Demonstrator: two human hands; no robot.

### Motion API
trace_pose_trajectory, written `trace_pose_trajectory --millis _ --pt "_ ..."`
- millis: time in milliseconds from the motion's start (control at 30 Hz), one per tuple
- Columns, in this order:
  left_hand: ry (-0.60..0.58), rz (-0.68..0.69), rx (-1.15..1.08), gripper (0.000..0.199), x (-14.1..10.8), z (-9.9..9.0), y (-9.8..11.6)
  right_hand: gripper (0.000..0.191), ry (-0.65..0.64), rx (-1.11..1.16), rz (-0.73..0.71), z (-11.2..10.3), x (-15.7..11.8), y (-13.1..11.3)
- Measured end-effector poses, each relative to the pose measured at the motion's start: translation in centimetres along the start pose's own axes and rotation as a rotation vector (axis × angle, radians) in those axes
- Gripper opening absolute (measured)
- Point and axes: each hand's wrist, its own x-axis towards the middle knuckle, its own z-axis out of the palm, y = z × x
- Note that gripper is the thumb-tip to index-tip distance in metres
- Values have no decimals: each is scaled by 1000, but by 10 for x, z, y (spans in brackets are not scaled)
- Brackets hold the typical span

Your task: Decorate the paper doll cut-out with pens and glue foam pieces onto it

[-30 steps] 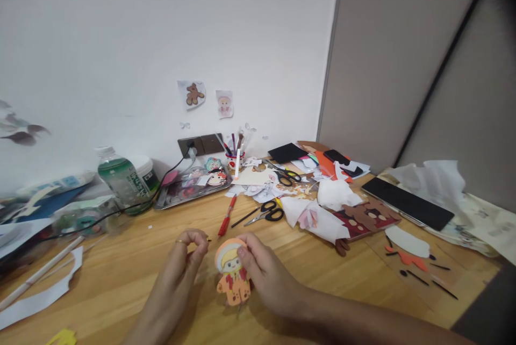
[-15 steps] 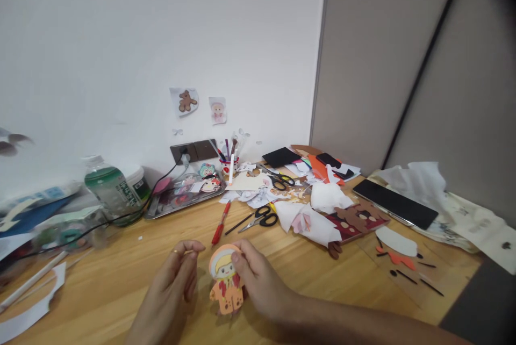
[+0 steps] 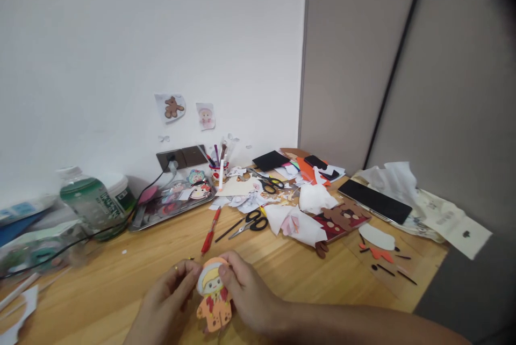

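Note:
An orange paper doll with a white-rimmed hood and a smiling face is held upright low in the view. My right hand pinches its hood at the right edge, thumb on the front. At the hood's left edge is my left hand, its thumb and forefinger pressed together; whether they grip the doll or something small is hidden. Behind the hands lie a red pen, a thin black stick and black-handled scissors.
A metal tray of cutouts, a pen cup and a green bottle stand along the wall. Paper scraps and a second pair of scissors lie behind. Right are a black tablet and small cutouts on a clear sheet.
My left hand has moved in to the doll's hood, its fingertips closing. The doll and my right hand sit slightly lower and further left, as the whole view has shifted.

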Motion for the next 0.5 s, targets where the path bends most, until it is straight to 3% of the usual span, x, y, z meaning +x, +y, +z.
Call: trace_pose_trajectory --millis 100,300,500 --pt "-67 -60 -73 43 0 2 -4 32 7 1 13 1 1 3" --pt "-11 -53 -273 33 0 5 -26 30 9 16 14 4 3 6" --pt "13 27 -210 34 6 3 -30 28 37 19 19 3 5 7"
